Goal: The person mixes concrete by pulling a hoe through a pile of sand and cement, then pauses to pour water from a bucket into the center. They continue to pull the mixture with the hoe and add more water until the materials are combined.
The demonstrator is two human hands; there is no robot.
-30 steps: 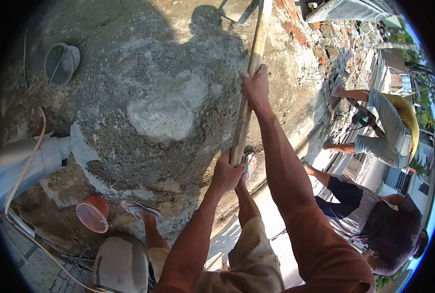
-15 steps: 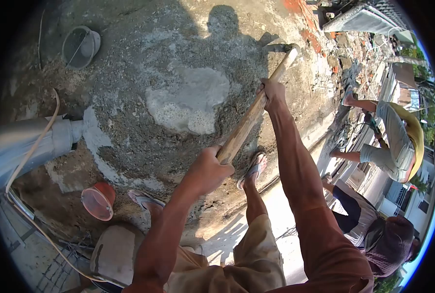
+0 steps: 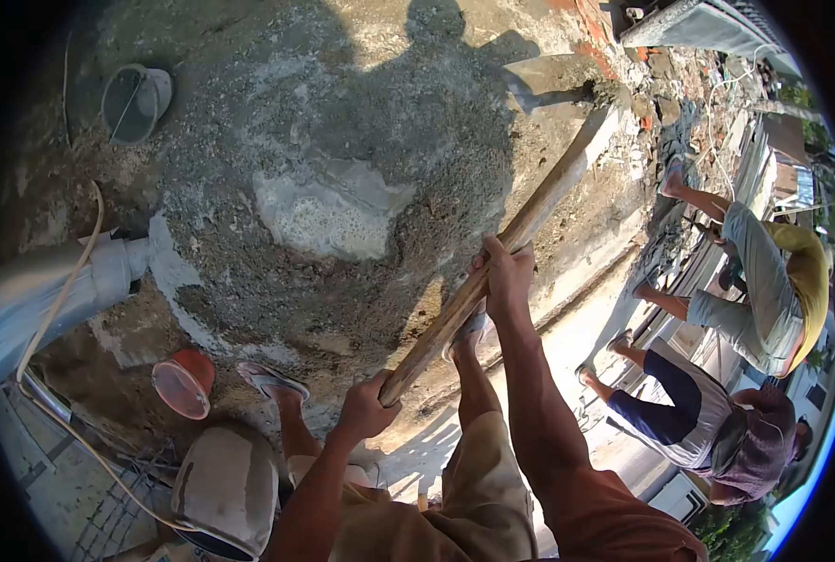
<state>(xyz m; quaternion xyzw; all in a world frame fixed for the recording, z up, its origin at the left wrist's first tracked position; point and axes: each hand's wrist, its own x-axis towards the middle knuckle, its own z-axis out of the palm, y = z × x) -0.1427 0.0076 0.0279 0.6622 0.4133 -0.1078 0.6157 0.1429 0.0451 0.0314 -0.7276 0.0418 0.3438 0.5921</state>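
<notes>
Both hands are clamped on the long wooden hoe handle [image 3: 547, 201]: the left hand [image 3: 366, 409] wraps its near end and the right hand [image 3: 504, 273] grips halfway up. The hoe blade [image 3: 547, 80] sits at the far right edge of the wet mortar pile [image 3: 249, 281].

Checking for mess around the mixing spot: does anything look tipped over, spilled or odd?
Two buckets look tipped on their sides: a grey bucket at the far edge of the mortar pile, and an orange bucket beside the person's sandalled foot. Nothing visibly spilled from either. The foamy water pool sits contained within the pile.
</notes>
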